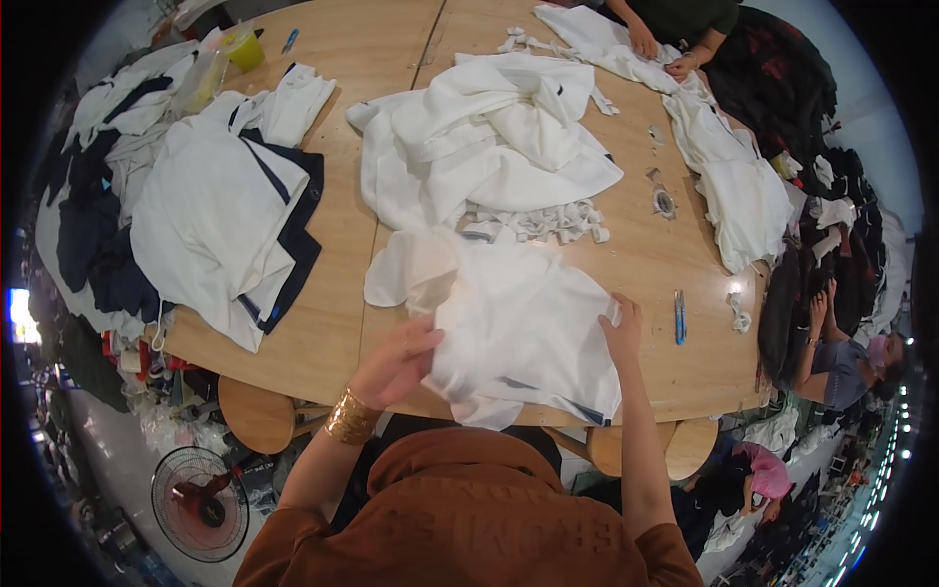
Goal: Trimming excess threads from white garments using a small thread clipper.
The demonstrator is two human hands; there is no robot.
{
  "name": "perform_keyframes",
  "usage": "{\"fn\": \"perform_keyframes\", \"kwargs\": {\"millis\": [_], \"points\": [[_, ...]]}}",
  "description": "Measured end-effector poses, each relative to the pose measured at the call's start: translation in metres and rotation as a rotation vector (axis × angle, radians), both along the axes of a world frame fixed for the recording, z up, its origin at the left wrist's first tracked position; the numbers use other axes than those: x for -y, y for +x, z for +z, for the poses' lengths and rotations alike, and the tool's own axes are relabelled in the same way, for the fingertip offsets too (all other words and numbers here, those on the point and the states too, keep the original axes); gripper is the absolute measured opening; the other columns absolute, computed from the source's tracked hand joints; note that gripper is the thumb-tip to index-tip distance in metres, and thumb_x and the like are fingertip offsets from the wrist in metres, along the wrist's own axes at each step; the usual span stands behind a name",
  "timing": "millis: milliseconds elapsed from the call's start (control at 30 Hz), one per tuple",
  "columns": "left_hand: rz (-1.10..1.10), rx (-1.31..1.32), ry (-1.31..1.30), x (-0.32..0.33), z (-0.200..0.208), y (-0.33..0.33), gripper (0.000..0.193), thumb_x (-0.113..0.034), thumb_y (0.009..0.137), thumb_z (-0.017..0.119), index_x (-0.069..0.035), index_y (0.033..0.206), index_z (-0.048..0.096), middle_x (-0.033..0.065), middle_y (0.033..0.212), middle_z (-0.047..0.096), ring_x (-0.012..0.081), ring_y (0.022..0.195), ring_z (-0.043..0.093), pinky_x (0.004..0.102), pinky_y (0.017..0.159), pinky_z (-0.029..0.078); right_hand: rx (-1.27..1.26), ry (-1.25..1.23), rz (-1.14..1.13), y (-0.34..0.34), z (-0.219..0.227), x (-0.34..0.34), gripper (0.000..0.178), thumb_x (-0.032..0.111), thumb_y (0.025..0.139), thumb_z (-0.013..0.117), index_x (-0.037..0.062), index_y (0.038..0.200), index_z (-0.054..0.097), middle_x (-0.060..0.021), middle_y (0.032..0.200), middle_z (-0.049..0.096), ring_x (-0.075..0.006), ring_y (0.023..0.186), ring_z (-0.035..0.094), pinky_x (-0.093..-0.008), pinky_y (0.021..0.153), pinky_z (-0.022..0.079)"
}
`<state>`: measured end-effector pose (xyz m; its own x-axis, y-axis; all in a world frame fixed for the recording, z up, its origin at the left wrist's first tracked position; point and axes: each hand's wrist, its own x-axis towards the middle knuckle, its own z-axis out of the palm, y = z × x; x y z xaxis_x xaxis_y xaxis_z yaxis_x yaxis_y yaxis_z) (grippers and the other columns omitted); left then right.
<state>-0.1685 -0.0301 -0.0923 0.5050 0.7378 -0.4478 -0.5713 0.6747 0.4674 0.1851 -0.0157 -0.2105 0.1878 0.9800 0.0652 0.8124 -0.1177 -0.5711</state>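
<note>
A white garment (pixel 533 323) with a dark-edged strip at its lower hem lies spread on the table in front of me. At its left side is my left hand (pixel 399 357), wearing a wide gold bracelet (pixel 352 416); its fingers point toward the cloth, stretched out and open, close against the edge. The fabric by these fingers is blurred. My right hand (pixel 623 328) has the garment's right edge between thumb and fingers. Just beyond the garment sits a row of small curled white fabric strips (pixel 558 223), and behind them a heaped pile of white garments (pixel 489 137).
Stacked white garments with navy trim (pixel 215 215) are on the left. Blue thread snips (pixel 680 318) lie at the right; another pair (pixel 290 40) is far left, near a yellow-green cup (pixel 243 49). Across the table, a co-worker's hands (pixel 660 49) handle white cloth (pixel 729 186). A fan (pixel 201 504) stands below left.
</note>
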Motion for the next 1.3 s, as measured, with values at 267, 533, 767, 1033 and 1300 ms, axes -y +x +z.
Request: {"fn": "perform_keyframes", "kwargs": {"millis": [267, 533, 767, 1033, 1300], "points": [[0.368, -0.579, 0.370, -0.047, 0.011, -0.066, 0.034, -0.020, 0.089, 0.050, -0.002, 0.117, 0.047, 0.0065, 0.115, 0.054, 0.0136, 0.097, 0.054, 0.0283, 0.080, 0.043, -0.171, -0.019, -0.107, 0.038, 0.032, -0.034, 0.032, 0.015, 0.067, 0.068, 0.0037, 0.095, 0.057, -0.0111, 0.080, 0.060, -0.0188, 0.078, 0.056, -0.0317, 0.072, 0.043], [0.569, -0.082, 0.516, -0.075, 0.093, -0.102, 0.034, -0.019, 0.090, 0.046, -0.001, 0.118, 0.046, 0.0107, 0.117, 0.053, 0.0214, 0.106, 0.052, 0.0368, 0.092, 0.042, 0.063, 0.739, 0.017, 0.025, 0.259, 0.010, 0.031, -0.002, 0.072, 0.058, 0.0044, 0.102, 0.060, -0.0022, 0.081, 0.057, -0.0096, 0.072, 0.051, -0.0235, 0.063, 0.042], [0.480, -0.411, 0.204, 0.013, -0.050, -0.126, 0.046, -0.007, 0.082, 0.054, -0.002, 0.125, 0.038, 0.0076, 0.124, 0.046, 0.0181, 0.112, 0.046, 0.0319, 0.095, 0.037, -0.112, -0.152, 0.191, -0.009, 0.120, 0.102, 0.034, 0.000, 0.069, 0.058, 0.0152, 0.099, 0.065, -0.0082, 0.063, 0.046, -0.0231, 0.059, 0.047, -0.0325, 0.057, 0.040], [0.075, -0.732, -0.035, 0.046, -0.109, -0.147, 0.037, -0.006, 0.080, 0.057, -0.001, 0.115, 0.048, 0.0042, 0.104, 0.058, 0.0151, 0.101, 0.052, 0.0288, 0.090, 0.037, -0.003, -0.606, 0.343, -0.002, 0.031, 0.091, 0.022, 0.017, 0.076, 0.058, 0.0144, 0.098, 0.062, -0.0122, 0.079, 0.055, -0.0293, 0.078, 0.055, -0.0381, 0.069, 0.044], [0.246, -1.475, 0.461, 0.019, -0.069, -0.125, 0.050, -0.008, 0.070, 0.064, -0.005, 0.117, 0.046, 0.0101, 0.122, 0.043, 0.0229, 0.116, 0.040, 0.0317, 0.093, 0.034, -0.143, 0.104, 0.286, -0.092, 0.055, 0.031, 0.049, 0.022, 0.066, 0.069, 0.0080, 0.110, 0.051, -0.0085, 0.103, 0.052, -0.0285, 0.100, 0.047, -0.0423, 0.083, 0.038]]}}
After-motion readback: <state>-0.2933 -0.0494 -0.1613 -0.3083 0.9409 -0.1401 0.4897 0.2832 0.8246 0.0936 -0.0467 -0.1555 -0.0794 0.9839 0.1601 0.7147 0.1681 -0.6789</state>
